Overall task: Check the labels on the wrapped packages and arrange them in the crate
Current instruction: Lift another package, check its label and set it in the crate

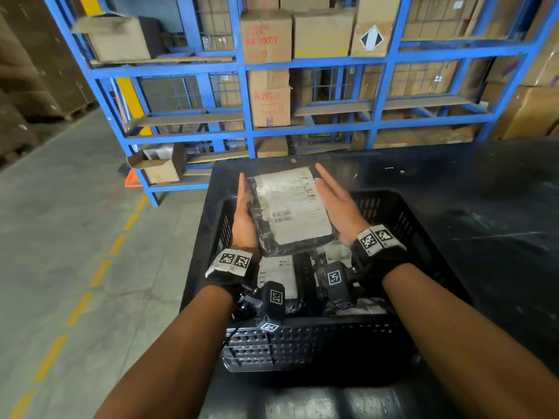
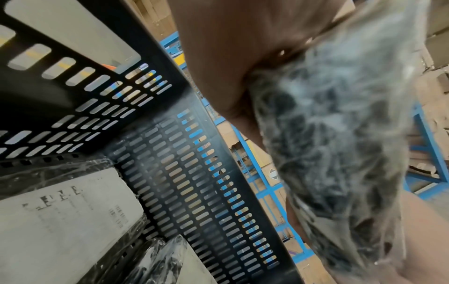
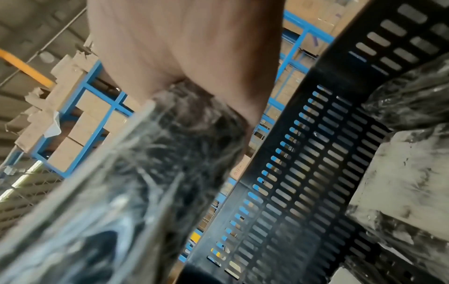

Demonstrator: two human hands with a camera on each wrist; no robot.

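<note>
the left hand (image 1: 243, 220) and right hand (image 1: 338, 207) lie flat with fingers straight along the two long sides of a wrapped package (image 1: 290, 207), pressing it between the palms. its white label (image 1: 298, 204) faces up. the package hangs above the black crate (image 1: 393, 213), over other packages (image 1: 276, 275) lying inside. the crate stands on a dark table (image 1: 484, 192); blue shelving (image 1: 242, 68) with boxes (image 1: 266, 36) stands behind.
</note>
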